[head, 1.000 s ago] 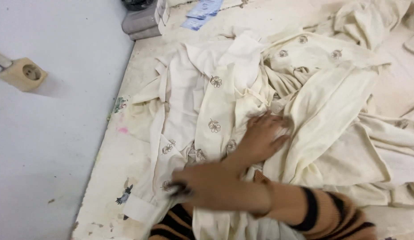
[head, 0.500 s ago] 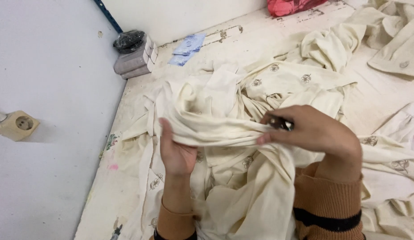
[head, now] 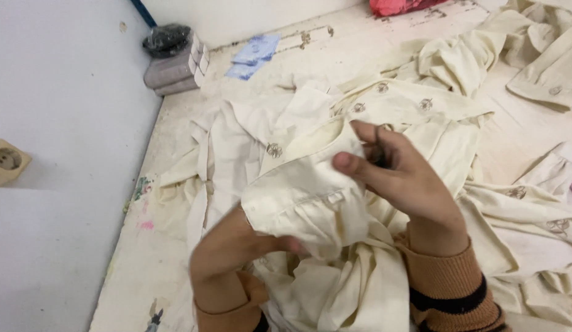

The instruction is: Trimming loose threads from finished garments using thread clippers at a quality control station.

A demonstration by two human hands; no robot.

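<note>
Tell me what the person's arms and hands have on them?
Both hands, left hand and right hand, are bare, with no gloves. Each arm wears a tan knitted sleeve; the right sleeve has dark stripes and a ribbed cuff. The left sleeve barely shows.

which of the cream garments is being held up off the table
The cream garment gripped between left hand and right hand; the others lie flat on the table.
</note>
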